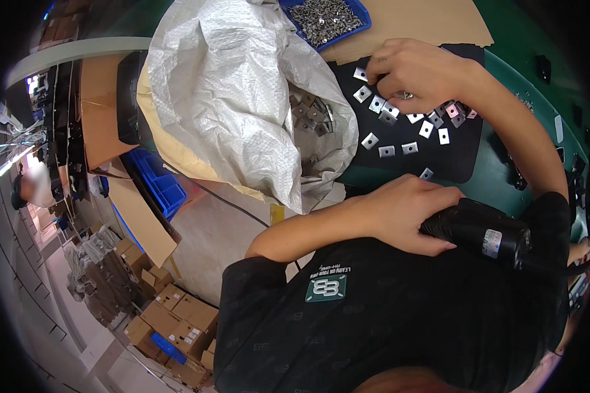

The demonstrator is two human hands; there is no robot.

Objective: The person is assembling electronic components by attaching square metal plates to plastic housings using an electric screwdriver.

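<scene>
My left hand point(410, 213) is wrapped round a black handheld power tool point(482, 232), probably an electric screwdriver, held close in front of my shirt. Its working end is hidden. Farther off, my right hand point(413, 73) bends over a black mat point(459, 154) with thumb and fingers drawn together. Something small and silvery shows at the fingertips, too small to name. Around and below that hand lie several small square metal plates point(426, 129), each with a dark hole in the middle. One plate sits near my left wrist.
Left of the mat an open white woven sack point(236, 92) holds more metal plates point(313, 116). A blue tray point(349, 34) of screws point(324, 19) rests by a cardboard sheet point(432, 23). Green table surface point(505, 78) borders the mat. Cardboard boxes point(180, 314) and blue bins point(157, 183) stand at left.
</scene>
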